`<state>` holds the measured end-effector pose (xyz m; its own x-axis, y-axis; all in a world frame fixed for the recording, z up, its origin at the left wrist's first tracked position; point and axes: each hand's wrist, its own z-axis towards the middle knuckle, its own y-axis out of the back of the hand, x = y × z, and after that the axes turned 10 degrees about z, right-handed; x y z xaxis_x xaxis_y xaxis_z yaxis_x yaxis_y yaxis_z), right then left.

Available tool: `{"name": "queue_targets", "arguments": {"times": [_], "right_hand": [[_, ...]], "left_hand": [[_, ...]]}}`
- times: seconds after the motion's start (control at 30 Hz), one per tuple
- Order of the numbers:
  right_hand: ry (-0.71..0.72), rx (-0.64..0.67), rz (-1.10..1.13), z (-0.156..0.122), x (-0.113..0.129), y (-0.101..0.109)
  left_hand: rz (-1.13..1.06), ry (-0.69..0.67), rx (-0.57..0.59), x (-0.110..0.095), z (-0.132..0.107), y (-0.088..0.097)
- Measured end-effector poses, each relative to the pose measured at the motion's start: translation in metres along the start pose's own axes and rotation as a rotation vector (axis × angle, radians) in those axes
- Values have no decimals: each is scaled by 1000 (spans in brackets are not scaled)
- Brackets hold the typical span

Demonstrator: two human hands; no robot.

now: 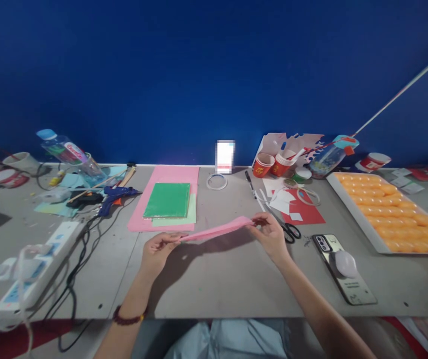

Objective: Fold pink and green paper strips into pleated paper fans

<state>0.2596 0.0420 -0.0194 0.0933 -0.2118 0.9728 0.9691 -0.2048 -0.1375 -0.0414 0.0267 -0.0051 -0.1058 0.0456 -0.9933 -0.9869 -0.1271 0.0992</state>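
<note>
I hold a pink sheet of paper point(217, 230) edge-on above the grey table point(214, 284), stretched between both hands. My left hand point(157, 252) pinches its left end, fingers closed. My right hand point(270, 232) pinches the right end, fingers closed. Beyond the sheet lies a pink paper point(169, 174) with a stack of green sheets point(168, 200) on top. Black-handled scissors point(291, 230) lie just right of my right hand.
A phone point(343, 269) with a white round object lies at the right, by a tray of orange balls point(393, 212). Red paper with white scraps point(296, 207), red cups point(274, 164), a tape ring point(217, 181), a blue glue gun point(114, 197), a tilted bottle point(68, 152), cables and a power strip point(38, 269).
</note>
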Motion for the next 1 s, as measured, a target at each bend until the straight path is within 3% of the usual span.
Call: {"name": "queue_targets", "arguments": {"times": [0.17,0.37,0.8,1.0], "right_hand": [[-259,51,126,4,3,0],[-408,55,344,4,10,-4],[-322,44,459,2,8,-3],[-300,57,525,1,33,-2]], "left_hand": [[14,-7,93,4,-1,1],[45,-31,153,9,-1,3],[90,13,216,3,-3,-1],[252,-93,277,1,-9,-6]]}}
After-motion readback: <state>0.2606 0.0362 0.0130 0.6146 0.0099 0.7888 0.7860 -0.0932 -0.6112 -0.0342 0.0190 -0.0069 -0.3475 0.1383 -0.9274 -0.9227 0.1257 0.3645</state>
